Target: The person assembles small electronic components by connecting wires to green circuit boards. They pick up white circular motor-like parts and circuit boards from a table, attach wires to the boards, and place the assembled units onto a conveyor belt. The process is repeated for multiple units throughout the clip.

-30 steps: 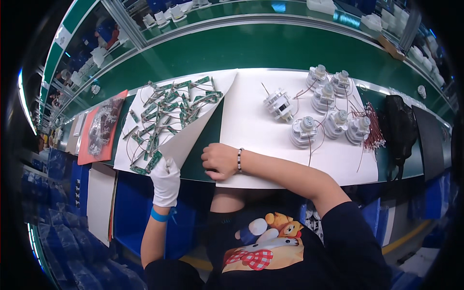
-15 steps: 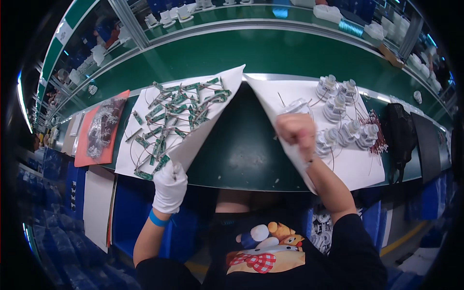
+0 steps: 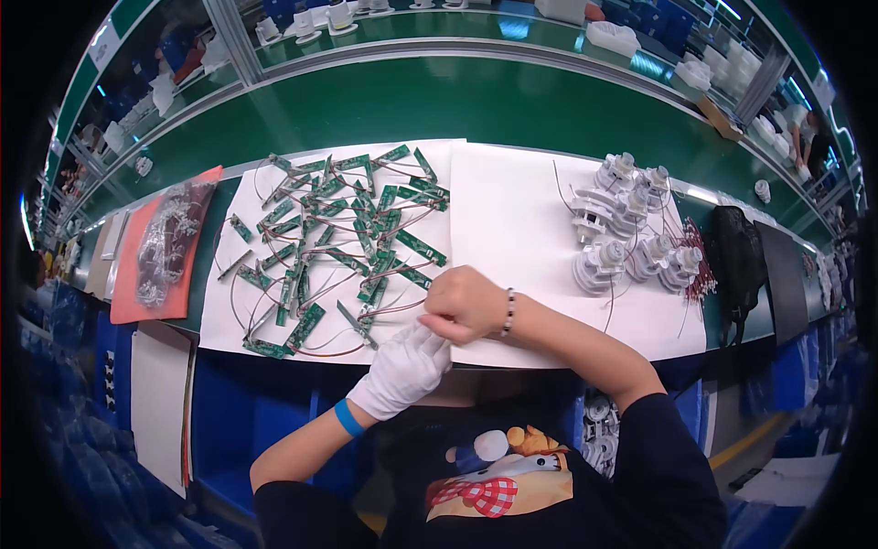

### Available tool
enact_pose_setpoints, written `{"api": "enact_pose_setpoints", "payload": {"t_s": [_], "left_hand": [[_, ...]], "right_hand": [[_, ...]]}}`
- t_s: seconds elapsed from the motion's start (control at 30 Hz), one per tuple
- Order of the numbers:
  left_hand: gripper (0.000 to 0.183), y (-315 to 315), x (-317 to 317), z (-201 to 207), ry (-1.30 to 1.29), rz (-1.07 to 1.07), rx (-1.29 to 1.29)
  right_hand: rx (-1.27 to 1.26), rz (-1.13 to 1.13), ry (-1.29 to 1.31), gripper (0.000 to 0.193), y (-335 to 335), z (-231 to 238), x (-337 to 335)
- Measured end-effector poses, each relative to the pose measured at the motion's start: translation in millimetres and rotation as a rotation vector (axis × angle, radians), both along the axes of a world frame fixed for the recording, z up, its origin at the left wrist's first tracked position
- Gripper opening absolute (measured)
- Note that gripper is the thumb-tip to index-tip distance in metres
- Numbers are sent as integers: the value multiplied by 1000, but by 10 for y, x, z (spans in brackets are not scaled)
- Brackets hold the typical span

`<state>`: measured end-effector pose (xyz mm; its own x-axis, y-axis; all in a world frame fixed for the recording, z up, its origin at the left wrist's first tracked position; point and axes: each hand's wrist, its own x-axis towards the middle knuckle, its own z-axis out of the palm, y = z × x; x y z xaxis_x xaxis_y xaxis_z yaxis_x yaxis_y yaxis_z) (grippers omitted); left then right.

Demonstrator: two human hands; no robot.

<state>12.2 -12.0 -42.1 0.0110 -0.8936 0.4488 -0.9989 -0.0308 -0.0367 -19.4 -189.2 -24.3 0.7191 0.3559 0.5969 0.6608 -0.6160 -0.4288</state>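
Note:
My two hands meet at the front edge of the bench, over the seam between two white sheets. My left hand (image 3: 402, 373), in a white glove with a blue wristband, has its fingers drawn together. My right hand (image 3: 465, 306), bare with a beaded bracelet, is closed, its thumb against the gloved fingertips. What either hand grips there is hidden. Beside them many small green circuit boards (image 3: 364, 229) with thin wires lie spread over the left sheet (image 3: 219, 311). Several white round plastic parts (image 3: 599, 267) with wires stand on the right sheet (image 3: 512, 215).
An orange sheet (image 3: 128, 293) bearing a clear bag of small parts (image 3: 169, 247) lies at the left. To the right are a bundle of dark red wires (image 3: 701, 261) and a black bag (image 3: 734, 265). A green belt (image 3: 393, 101) runs behind, with a metal post (image 3: 233, 41).
The sheets' inner edges, raised and apart before, now lie flat and meet. My left hand has moved right, my right hand left and nearer me, and they have come together.

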Motion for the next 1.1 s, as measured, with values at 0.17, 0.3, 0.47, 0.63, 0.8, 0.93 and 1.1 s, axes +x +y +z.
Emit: {"api": "enact_pose_setpoints", "payload": {"t_s": [0.17, 0.3, 0.47, 0.63, 0.8, 0.93, 1.1], "left_hand": [[24, 109, 94, -103, 80, -93, 61], [28, 202, 169, -14, 214, -126, 51], [31, 319, 245, 76, 239, -196, 74], [31, 390, 219, 161, 270, -186, 59], [33, 448, 151, 182, 259, -72, 25], [34, 430, 114, 125, 259, -3, 14], [36, 404, 193, 77, 262, -52, -29]], "right_hand": [[-83, -12, 8, 29, 26, -276, 73], [-40, 42, -27, 28, -12, -255, 64], [8, 57, -56, 26, 4, -298, 61], [16, 37, -68, 23, -32, -302, 50], [-178, -20, 63, 26, -16, -330, 46], [-265, -41, 176, 30, -4, -237, 57], [-282, -28, 300, 29, -81, -141, 83]]}}
